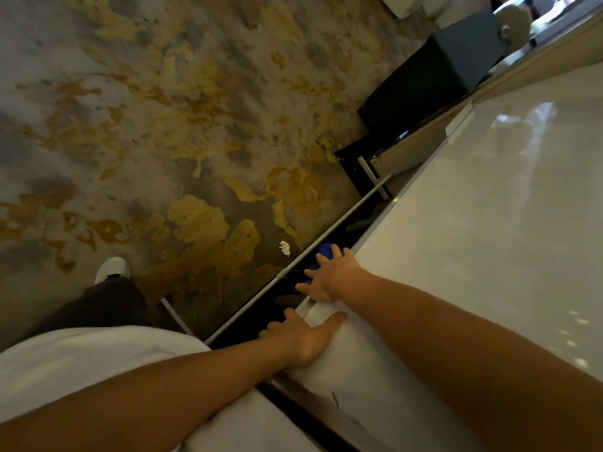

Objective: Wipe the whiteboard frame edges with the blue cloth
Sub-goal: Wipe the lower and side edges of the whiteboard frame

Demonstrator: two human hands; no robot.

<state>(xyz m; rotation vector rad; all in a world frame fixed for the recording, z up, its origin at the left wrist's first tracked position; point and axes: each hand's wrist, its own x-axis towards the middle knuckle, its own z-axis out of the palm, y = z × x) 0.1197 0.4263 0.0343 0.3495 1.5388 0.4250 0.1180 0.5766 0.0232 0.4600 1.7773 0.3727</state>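
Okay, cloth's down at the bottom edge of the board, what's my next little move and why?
Probably slide the right hand, pressing the crumpled blue cloth, onward along the glossy white whiteboard's lower frame edge; the left hand already steadies the board.

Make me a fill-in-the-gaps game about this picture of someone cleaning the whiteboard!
1. The right hand presses a cloth coloured ____ at the whiteboard bottom edge.
2. The left hand holds no cloth; it rests on the board's ____ edge.
3. The small crumpled scrap on the floor is coloured ____.
4. The shoe is coloured ____.

Missing words: blue; bottom; white; white
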